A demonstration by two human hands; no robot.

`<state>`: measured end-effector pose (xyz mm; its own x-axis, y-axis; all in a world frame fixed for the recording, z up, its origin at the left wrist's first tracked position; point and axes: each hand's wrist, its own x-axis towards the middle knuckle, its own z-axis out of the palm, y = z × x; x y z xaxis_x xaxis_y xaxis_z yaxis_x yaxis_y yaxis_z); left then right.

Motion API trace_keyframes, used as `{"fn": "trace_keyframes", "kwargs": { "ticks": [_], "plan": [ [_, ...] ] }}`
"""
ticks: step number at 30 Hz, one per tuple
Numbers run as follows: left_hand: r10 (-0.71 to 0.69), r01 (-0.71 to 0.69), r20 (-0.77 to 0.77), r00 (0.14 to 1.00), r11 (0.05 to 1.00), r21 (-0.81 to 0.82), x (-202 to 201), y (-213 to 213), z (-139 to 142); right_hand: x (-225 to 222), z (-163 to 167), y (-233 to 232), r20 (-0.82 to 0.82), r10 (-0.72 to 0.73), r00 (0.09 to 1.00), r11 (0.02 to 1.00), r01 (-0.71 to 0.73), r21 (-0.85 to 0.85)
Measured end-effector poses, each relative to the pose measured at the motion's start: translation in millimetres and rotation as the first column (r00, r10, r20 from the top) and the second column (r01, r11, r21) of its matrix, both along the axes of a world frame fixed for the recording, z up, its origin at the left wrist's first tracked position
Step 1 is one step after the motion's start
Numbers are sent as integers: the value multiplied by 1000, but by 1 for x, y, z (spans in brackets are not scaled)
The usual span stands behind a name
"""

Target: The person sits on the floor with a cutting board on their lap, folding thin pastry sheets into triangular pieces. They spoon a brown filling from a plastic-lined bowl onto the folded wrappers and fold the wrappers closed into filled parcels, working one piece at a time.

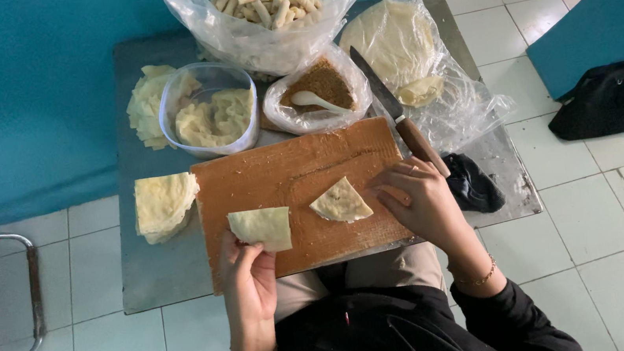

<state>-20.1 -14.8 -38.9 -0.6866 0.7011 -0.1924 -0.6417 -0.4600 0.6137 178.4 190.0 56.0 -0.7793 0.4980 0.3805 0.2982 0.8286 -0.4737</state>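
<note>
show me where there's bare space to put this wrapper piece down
Free: the cutting board's upper half, above the triangular wrapper; also the metal table's front-left corner, below the wrapper stack. Crowded: the back row, filled by tub, filling bag, knife.

We have one view only, from a camera worn on the head, so nothing is shared with a second view. We look almost straight down, tilted a little forward, onto a low metal table (173,272) and the wooden board (288,174) lying at its near edge. The table's far edge runs to the top of the frame, against a blue wall (17,100). We sit close: our lap fills the bottom edge, and both forearms enter from below. Tiled floor (609,202) shows past the table's right and left edges.
</note>
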Motion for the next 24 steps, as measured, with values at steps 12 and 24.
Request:
{"fn": "trace_keyframes", "kwargs": {
  "ticks": [12,24],
  "plan": [
    [-37,37,40,999,999,-3,14,8,17,-10,-18,-7,36,-82,996,933,90,-350],
    [-94,90,-104,990,995,-47,37,21,27,-33,7,-58,-265,102,959,970,-154,-186]
  ]
}}
